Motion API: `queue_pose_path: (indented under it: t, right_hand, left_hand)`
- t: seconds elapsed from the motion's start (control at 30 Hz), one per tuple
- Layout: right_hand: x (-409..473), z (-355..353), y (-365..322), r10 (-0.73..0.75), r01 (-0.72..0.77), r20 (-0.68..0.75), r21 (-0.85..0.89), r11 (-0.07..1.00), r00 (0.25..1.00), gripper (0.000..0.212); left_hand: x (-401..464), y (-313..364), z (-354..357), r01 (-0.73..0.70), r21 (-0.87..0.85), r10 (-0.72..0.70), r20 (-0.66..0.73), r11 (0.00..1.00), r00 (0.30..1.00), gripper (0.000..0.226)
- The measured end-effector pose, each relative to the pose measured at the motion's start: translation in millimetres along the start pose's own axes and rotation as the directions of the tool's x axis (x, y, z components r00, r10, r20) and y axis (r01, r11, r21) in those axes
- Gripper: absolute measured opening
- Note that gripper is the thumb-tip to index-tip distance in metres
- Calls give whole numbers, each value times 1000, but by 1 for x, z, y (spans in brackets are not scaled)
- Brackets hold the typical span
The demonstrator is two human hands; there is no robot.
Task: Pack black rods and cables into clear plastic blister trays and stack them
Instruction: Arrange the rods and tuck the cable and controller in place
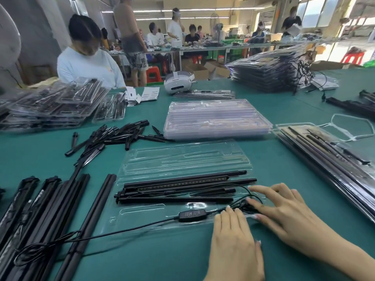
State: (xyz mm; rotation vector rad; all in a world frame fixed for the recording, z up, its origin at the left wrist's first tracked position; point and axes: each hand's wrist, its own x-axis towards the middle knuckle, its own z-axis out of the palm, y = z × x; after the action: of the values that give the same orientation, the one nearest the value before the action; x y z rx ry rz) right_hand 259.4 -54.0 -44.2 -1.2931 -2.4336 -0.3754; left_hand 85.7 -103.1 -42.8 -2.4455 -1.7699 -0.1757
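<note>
An open clear blister tray point(182, 157) lies in front of me on the green table. Several black rods point(182, 187) sit side by side in its near half. A black cable point(121, 232) with an inline controller point(191, 215) runs from the tray's right end out to the left over the table. My left hand point(233, 240) lies flat, fingers straight, fingertips on the cable at the tray's near right corner. My right hand point(284, 211) reaches in from the right, fingers extended, touching the bunched cable there.
A stack of empty clear trays point(217, 118) stands behind the open one. Packed trays are piled at far left point(50, 106), far right point(267, 72) and right point(328, 155). Loose short black spikes point(113, 136) and long rods point(50, 216) lie to the left. A person in a pale shirt works opposite.
</note>
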Motion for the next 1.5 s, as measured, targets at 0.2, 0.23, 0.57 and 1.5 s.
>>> queue_pose_path:
  t: [0.2,0.23,0.57,1.5]
  right_hand:
    - [8,-3,11,-73,72,54,20,997,996,56]
    - [9,-2,11,-78,77,54,26,997,995,56]
    - [-3,-5,3,7,-51,149,292,955,989,51]
    - [113,29,71,443,-510,491,856,-85,750,52]
  left_hand:
    - [6,-2,3,6,40,-4,-58,999,998,73]
    - [9,-3,3,2,63,3,-75,998,997,72]
    - [20,8,6,84,-7,-84,-61,996,995,103]
    - [28,-1,26,-60,-74,55,-67,995,996,47]
